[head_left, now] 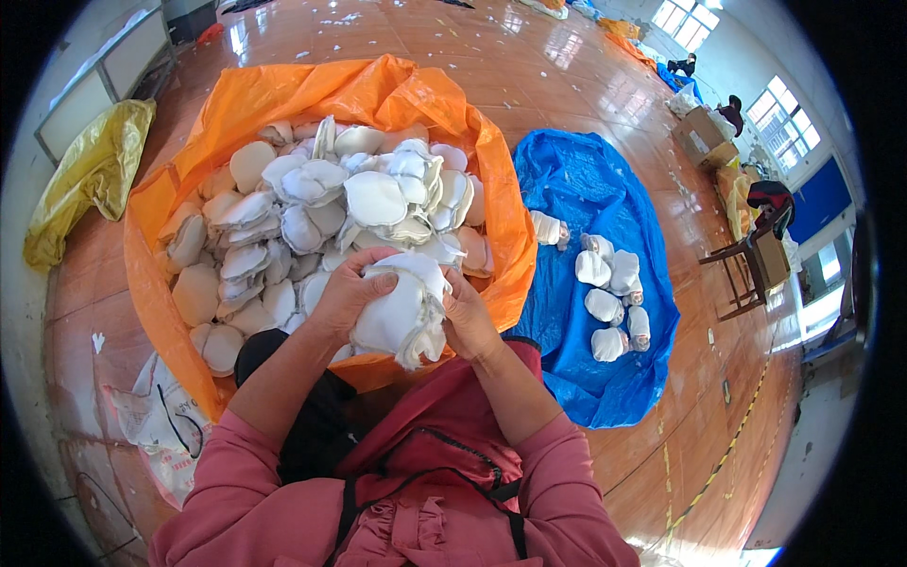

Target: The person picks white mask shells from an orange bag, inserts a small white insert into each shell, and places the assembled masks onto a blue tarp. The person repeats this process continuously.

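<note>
A thick stack of white padded cloth pieces (395, 321) is between my hands, its right edge fluffy and ragged. My left hand (351, 295) grips it from the left, thumb lying on top. On the other side, my right hand (467, 317) pinches the stack's right edge, its fingertips partly hidden. Beneath and beyond them, a large heap of similar rounded white pads (376, 198) fills an open orange plastic sack (515, 222). Several rolled white bundles (605, 306) lie on a blue plastic sheet (605, 402) to the right.
A yellow sack (90, 184) lies by the wall at left, and a white woven bag (156, 416) rests near my left elbow. At far right are a wooden chair (746, 269) and a cardboard box (704, 140). White scraps dot the reddish tiled floor (586, 90).
</note>
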